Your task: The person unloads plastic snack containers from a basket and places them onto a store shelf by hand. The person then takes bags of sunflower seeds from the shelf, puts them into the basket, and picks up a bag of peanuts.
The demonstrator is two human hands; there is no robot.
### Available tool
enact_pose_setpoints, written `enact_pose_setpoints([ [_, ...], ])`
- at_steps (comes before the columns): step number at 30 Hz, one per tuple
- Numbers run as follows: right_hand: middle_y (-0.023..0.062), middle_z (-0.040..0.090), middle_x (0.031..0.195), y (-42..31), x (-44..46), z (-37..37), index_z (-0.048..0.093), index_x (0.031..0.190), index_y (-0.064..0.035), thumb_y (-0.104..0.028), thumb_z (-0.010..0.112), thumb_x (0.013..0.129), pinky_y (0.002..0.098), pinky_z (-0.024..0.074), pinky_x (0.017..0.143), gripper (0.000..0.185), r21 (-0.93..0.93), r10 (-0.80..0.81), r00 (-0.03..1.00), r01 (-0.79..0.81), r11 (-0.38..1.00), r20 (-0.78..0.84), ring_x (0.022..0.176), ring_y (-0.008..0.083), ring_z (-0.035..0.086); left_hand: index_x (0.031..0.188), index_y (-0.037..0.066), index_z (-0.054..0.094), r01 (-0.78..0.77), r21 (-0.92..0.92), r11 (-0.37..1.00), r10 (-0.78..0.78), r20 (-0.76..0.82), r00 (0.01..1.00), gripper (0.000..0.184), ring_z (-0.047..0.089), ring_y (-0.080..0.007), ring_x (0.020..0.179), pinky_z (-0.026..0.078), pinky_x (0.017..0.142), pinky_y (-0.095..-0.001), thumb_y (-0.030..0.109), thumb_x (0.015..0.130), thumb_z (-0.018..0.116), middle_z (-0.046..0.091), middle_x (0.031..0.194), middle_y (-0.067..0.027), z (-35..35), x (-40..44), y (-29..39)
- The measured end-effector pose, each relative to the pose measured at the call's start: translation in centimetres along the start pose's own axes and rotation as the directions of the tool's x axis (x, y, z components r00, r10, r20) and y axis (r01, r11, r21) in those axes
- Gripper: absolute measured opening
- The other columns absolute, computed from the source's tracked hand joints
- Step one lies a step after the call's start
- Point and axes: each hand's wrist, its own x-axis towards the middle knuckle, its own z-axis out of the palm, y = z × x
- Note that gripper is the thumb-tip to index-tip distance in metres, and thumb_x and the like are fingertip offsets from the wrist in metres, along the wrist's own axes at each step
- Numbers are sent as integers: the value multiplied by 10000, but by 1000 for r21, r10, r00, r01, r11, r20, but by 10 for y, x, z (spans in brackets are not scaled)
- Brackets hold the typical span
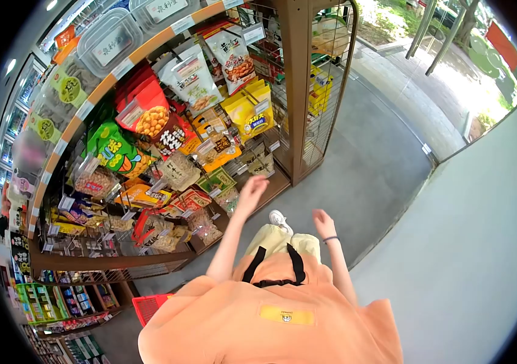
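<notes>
Though close to the left hand (252,192), note green snack bag (216,181) left of frame centre, apparently untouched, hung front outward on rack (298,91), likely for easy reading. Record left fingers loosely bent, seemingly empty; right hand (323,224) lower, beside pale trousers (308,246), half-curled, contents impossible to tell.

Grey floor (374,136), pale wall (465,224) right, brown shelving (298,103) left, ceiling lights (11,64), sunlit paving (415,88).
</notes>
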Motion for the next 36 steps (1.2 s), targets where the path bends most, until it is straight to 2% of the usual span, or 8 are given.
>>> enact_pose_setpoints([
  [4,92,616,894,-96,68,-4,537,1024,-36,-51,445,769,253,436,762,271,106,-204,979,201,974,24,872,151,580,1132,17,399,9,-111,994,-32,-207,978,367,491,-162,964,374,844,-264,201,838,517,518,1054,-93,-30,67,-11],
  [7,104,608,918,-143,120,4,524,1029,-19,-6,433,764,252,435,773,281,164,-271,961,258,952,62,883,155,576,1205,12,322,179,47,983,-153,-340,928,549,408,-235,1095,340,898,-350,322,811,545,373,1204,-182,-42,99,5],
  [16,132,583,990,-205,230,52,495,1093,2,-71,509,775,265,410,832,326,44,-418,903,416,908,93,940,178,549,1265,11,246,-7,46,999,23,-344,939,624,295,-253,1203,276,962,-370,324,814,543,309,1285,-155,-54,149,1],
  [21,175,362,1258,-185,276,73,245,1277,0,-177,602,765,313,302,945,649,239,-378,878,315,919,295,1165,246,361,1276,42,229,146,0,989,-140,-297,944,703,294,-249,1205,261,975,-359,376,772,588,333,1268,-148,-55,161,-13],
  [24,154,365,1255,-168,300,87,242,1280,-8,-167,604,764,305,283,954,650,403,-453,814,301,864,363,1176,229,337,1267,37,231,172,-60,983,-181,-252,951,743,303,-252,1200,258,976,-359,403,745,613,338,1263,-159,-60,166,-15],
  [28,125,465,1126,-169,315,85,343,1193,-4,-175,584,786,298,329,889,503,237,-263,798,155,959,543,1067,214,410,1278,22,213,197,-144,970,-228,-247,942,783,301,-253,1201,261,973,-361,407,734,624,338,1266,-174,-60,171,-30],
  [32,115,509,1015,-156,317,100,419,1109,-14,-245,567,804,291,377,809,410,404,-348,829,164,900,439,959,190,466,1277,18,228,296,-133,946,-324,-355,877,777,353,-229,1165,292,944,-340,423,738,614,365,1253,-173,-51,162,-21],
  [36,105,517,1023,-125,330,111,401,1128,-4,-265,577,799,269,391,796,456,263,-394,798,302,916,457,934,172,490,1233,9,302,200,-191,961,-256,-339,905,677,479,-146,1004,347,862,-255,419,770,577,510,1103,-117,-48,156,-35],
])
